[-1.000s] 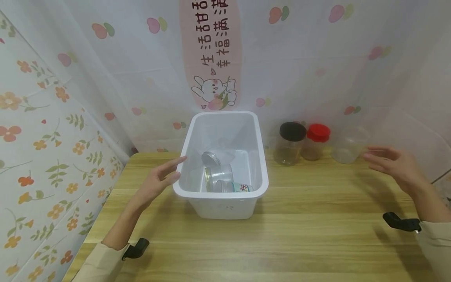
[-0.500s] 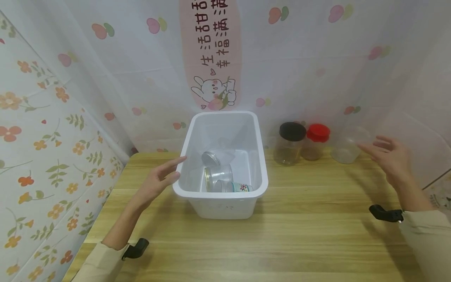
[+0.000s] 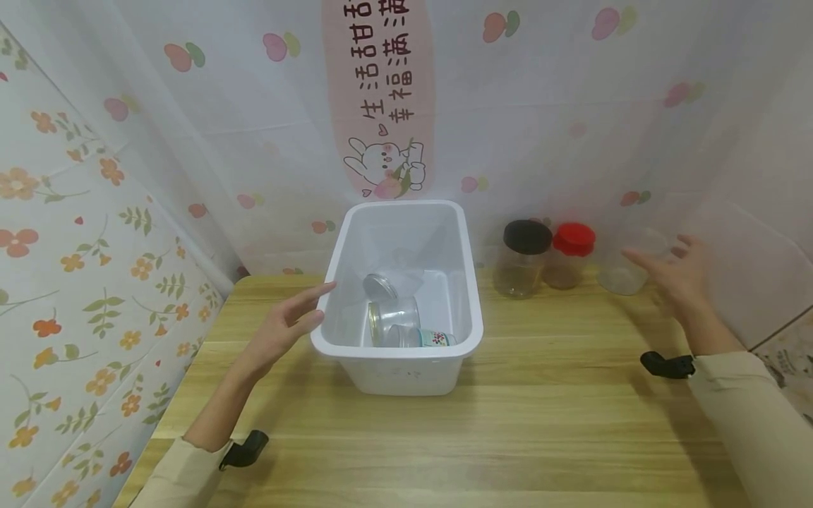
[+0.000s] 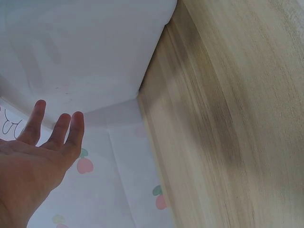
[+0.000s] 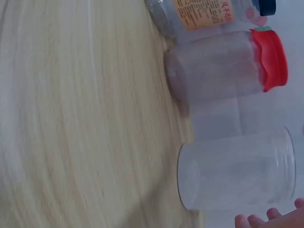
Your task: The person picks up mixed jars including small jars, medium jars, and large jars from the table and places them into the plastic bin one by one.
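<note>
The pale yellow-brown, wood-grained worktop (image 3: 571, 423) looked smooth, with a soft sheen. By its back edge, the white rectangular plastic tub (image 3: 406, 377) was smooth and mildly glossy; within, a round silver lid (image 3: 380, 288) shone like metal. Toward the back right corner, the colourless cylindrical jar (image 5: 237, 171) looked like smooth, glossy plastic, as did the clear jar with the red plastic lid (image 5: 216, 66). An orange rectangular label (image 5: 204, 12) looked papery. The white fruit-printed curtain (image 3: 540, 141) appeared thin and creased, the beige sleeve (image 3: 739, 402) matt cloth.

Clear jar (image 5: 237, 171) upright on the table (image 3: 508, 423), near the right hand (image 3: 678, 274) — white bin (image 3: 473, 286), jars (image 3: 400, 312) inside, beside the left hand (image 3: 278, 335).
</note>
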`<state>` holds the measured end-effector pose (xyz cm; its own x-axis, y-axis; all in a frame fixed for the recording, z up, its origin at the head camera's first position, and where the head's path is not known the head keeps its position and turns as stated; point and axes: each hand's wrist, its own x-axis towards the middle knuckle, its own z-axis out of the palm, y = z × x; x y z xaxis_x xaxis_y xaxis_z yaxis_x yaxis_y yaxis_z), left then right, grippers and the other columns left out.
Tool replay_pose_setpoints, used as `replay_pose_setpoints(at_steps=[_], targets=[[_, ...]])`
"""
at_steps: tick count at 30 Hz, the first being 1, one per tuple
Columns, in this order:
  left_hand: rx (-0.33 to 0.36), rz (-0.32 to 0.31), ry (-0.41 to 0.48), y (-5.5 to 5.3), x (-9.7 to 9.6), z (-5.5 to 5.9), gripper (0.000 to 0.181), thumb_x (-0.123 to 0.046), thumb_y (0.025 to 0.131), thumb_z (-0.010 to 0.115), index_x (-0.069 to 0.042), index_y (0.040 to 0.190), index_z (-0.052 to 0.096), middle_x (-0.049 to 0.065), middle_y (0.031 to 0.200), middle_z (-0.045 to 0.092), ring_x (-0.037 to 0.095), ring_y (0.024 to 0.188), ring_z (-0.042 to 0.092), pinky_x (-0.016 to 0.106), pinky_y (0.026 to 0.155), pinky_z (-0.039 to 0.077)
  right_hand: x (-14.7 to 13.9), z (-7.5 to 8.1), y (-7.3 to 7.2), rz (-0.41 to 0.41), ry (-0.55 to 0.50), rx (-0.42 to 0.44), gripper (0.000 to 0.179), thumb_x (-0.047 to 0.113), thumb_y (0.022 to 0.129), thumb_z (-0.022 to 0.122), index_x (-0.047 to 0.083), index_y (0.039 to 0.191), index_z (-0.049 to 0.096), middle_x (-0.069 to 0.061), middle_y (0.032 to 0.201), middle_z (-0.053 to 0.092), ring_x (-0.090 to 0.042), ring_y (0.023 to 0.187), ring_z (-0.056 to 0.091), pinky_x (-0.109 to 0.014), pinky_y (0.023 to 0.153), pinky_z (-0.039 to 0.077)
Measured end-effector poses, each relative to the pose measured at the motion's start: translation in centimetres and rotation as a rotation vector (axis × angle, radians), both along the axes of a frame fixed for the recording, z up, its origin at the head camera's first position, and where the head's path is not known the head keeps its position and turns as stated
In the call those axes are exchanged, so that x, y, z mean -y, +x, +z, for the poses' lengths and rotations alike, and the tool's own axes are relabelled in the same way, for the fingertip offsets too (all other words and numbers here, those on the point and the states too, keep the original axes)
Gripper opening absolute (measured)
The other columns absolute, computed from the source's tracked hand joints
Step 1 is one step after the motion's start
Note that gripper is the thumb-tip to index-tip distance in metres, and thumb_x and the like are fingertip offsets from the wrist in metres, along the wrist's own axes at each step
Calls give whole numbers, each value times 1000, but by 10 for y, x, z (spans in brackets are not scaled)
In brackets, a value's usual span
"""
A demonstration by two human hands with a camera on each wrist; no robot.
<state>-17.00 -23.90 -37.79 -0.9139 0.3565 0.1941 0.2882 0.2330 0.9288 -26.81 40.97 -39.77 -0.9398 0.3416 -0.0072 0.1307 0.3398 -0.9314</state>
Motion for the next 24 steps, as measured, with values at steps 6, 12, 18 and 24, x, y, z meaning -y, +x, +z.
replay_pose_setpoints(at_steps=[6, 12, 18, 24], targets=[[2, 0, 3, 0, 1, 0, 49, -15, 104, 58, -11, 152, 49, 12, 153, 45, 39, 137, 42, 59, 104, 36, 9, -3, -12, -2, -65, -12, 116, 40, 90, 77, 20, 162, -13, -19, 165, -12, -35, 149, -1, -48, 117, 16], [-4, -1, 5, 0, 1, 0, 49, -15, 103, 58, -11, 152, 49, 11, 155, 43, 39, 138, 40, 62, 104, 34, 15, -5, -18, -15, 22, -42, 121, 43, 87, 79, 14, 162, -13, -17, 166, -11, -32, 150, -5, -47, 118, 7], [-6, 0, 6, -1, 1, -1, 49, -15, 103, 58, -11, 151, 49, 11, 155, 43, 39, 138, 40, 63, 104, 33, 18, -7, -20, -45, 6, -42, 118, 41, 88, 79, 11, 161, -9, -17, 166, -5, -29, 150, 0, -43, 118, 12], [-12, -6, 8, -2, 2, -2, 49, -13, 104, 57, -10, 151, 49, 12, 155, 42, 39, 138, 40, 64, 103, 34, 13, -8, -23, -83, -9, 34, 114, 45, 91, 73, 6, 160, -8, -20, 165, -3, -32, 149, 5, -43, 117, 18]])
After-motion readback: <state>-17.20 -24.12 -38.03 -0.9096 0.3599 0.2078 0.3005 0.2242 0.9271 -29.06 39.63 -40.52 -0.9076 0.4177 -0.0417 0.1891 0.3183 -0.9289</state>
